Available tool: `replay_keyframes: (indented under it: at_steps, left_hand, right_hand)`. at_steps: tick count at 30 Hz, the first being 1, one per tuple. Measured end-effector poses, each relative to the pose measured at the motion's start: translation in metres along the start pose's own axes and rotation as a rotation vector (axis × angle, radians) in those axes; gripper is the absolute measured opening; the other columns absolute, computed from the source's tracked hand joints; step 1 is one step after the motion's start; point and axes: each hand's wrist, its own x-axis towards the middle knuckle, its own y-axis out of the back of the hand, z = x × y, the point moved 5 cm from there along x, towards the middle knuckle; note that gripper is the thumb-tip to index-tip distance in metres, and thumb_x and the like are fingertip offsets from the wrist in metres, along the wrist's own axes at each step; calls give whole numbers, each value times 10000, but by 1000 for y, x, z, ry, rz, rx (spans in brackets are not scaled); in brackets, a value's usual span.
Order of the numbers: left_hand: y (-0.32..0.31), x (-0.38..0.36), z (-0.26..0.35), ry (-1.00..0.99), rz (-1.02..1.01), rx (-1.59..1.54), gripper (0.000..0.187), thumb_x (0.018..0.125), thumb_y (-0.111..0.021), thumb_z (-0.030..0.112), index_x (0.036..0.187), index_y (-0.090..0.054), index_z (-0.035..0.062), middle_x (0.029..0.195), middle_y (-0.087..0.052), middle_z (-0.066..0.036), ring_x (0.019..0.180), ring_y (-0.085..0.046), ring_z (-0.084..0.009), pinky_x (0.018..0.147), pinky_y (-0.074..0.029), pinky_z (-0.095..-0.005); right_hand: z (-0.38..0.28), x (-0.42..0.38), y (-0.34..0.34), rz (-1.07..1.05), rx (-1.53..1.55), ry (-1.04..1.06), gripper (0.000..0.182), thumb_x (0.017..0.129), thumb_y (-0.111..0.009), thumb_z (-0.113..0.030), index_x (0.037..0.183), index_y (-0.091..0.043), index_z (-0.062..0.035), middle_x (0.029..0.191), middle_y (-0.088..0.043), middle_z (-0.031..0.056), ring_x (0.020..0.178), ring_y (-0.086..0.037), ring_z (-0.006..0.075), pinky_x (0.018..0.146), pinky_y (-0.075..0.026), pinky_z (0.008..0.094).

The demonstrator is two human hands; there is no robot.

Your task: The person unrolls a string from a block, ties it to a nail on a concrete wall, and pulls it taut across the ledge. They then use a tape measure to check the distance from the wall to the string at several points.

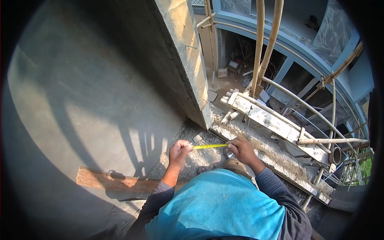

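A yellow tape measure blade (pixel 210 146) is stretched between my two hands, in front of my blue shirt. My left hand (pixel 179 153) pinches its left end between thumb and fingers. At the right end, my right hand (pixel 242 150) is closed on the tape, back of the hand upward; whether a case sits inside it is hidden. Below the tape lies rough, rubble-strewn ground (pixel 204 157), with part of my feet showing.
A grey wall (pixel 92 100) fills the left, with a concrete column (pixel 190 52) beside it. A wooden plank (pixel 116 182) lies at the lower left. Beyond the rough ledge (pixel 272 154) at right, bamboo scaffolding (pixel 298 98) and a white-splattered board (pixel 272 122) stand over a drop.
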Motion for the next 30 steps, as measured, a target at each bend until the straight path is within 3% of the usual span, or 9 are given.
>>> replay_keyframes:
  at_steps: [3,7,9,12,19,24,30]
  left_hand:
    - [-32,17,17,-91,-52,156,166,869,-662,161,882,-545,45,853,-547,-11,715,-479,-65,702,-420,-217]
    - [-67,53,28,-112,40,352,150,891,-644,150,922,-580,18,822,-629,-28,740,-550,-70,697,-453,-220]
    - [-70,79,29,-134,251,310,215,898,-645,160,1004,-621,-25,847,-668,-66,769,-604,-92,710,-484,-224]
    - [-75,112,48,-240,459,495,345,897,-653,177,1106,-601,-92,881,-670,-95,802,-645,-135,746,-517,-248]
    - [-80,158,71,-408,723,434,357,858,-690,166,1123,-608,-59,940,-679,-81,847,-636,-114,787,-509,-244]
    - [-81,164,81,-545,840,318,366,852,-698,164,1131,-603,-53,983,-670,-82,885,-631,-113,814,-507,-250]
    - [-85,169,106,-591,901,432,343,849,-702,167,1110,-628,-42,1057,-649,-109,878,-639,-134,801,-511,-251]
  right_hand:
    - [11,29,34,83,-61,63,130,814,-659,-178,913,-686,-99,802,-600,94,785,-579,302,676,-451,417]
    - [23,81,81,227,-228,244,95,796,-665,-176,874,-665,-122,847,-595,55,782,-559,280,669,-430,409]
    - [23,115,102,231,-259,292,90,801,-663,-188,868,-663,-129,855,-587,50,806,-551,273,695,-423,401]
    - [6,167,129,226,-361,356,108,818,-649,-239,852,-658,-137,857,-584,34,870,-546,254,774,-404,400]
    - [-41,254,163,309,-414,682,120,828,-636,-258,839,-661,-141,839,-578,24,866,-548,244,771,-404,394]
    - [-67,286,172,260,-410,726,135,820,-655,-269,846,-678,-139,848,-584,25,839,-554,241,757,-401,385]
    - [-90,304,186,292,-425,775,138,806,-676,-251,840,-701,-120,853,-606,35,815,-571,244,726,-414,381]
